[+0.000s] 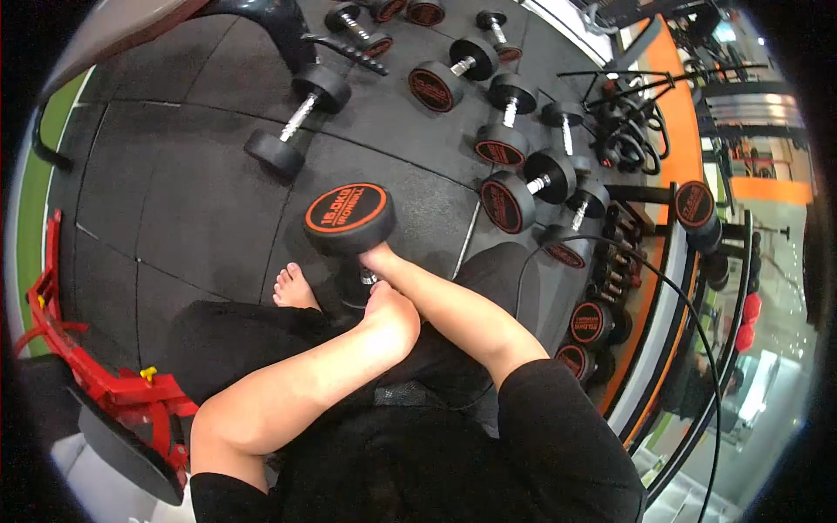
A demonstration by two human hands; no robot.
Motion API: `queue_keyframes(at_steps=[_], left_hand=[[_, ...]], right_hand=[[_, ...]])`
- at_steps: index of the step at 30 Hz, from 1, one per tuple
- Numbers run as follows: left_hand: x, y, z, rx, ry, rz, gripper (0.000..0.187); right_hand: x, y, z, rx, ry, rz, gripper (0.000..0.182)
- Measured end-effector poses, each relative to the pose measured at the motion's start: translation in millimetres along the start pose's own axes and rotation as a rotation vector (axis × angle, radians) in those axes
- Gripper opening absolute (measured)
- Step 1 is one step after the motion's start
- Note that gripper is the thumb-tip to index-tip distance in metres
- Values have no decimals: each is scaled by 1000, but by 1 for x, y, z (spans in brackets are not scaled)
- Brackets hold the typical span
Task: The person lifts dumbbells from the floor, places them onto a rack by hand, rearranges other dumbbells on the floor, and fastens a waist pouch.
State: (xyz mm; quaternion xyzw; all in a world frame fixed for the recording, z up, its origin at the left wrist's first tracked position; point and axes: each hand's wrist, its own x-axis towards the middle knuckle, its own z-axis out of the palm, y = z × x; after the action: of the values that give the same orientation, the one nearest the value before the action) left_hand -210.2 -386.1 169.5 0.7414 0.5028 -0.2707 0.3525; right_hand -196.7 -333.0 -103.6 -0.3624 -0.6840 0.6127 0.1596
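A black dumbbell [349, 218] stands roughly upright in front of my body, its orange-ringed "18.0KG" end facing up. Just under that upper head, my right hand [379, 258] is closed at the chrome handle, its fingers largely hidden. Lower down, beside the same handle, is my left hand [381, 299], also wrapped against it. The dumbbell's lower end is hidden by my hands and legs. A bare foot [295, 288] rests on the floor to the left of the dumbbell.
Another dumbbell [298, 122] lies ahead on the black mat floor [200, 192]. Several more lie at the upper right. A rack [641, 349] with weights runs along the right. Red metal equipment [113, 383] stands at the left. A black cable [671, 283] hangs across the right side.
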Motion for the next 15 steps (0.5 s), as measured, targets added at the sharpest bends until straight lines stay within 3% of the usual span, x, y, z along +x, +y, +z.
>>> queue_keyframes(at_steps=[2,3,5,6,8,13,15], left_hand=[[-7,1,-6,-3,-2,30,24],[-8,2,-7,-21,-2,52,24],[-8,4,-5,-22,17,63,25],[-8,4,-4,-39,42,65,25],[-5,4,-3,-27,26,66,25],[-1,0,-10,-59,-16,-72,27],[-4,-4,-16,-23,3,-9,28]], right_hand=[[23,1,1,44,-116,411,45],[32,-2,-2,52,-100,408,45],[43,-30,-4,132,-135,637,38],[51,-34,-3,139,-125,635,38],[65,-25,4,281,7,571,13],[105,2,3,172,22,595,30],[102,6,-5,119,-46,587,39]])
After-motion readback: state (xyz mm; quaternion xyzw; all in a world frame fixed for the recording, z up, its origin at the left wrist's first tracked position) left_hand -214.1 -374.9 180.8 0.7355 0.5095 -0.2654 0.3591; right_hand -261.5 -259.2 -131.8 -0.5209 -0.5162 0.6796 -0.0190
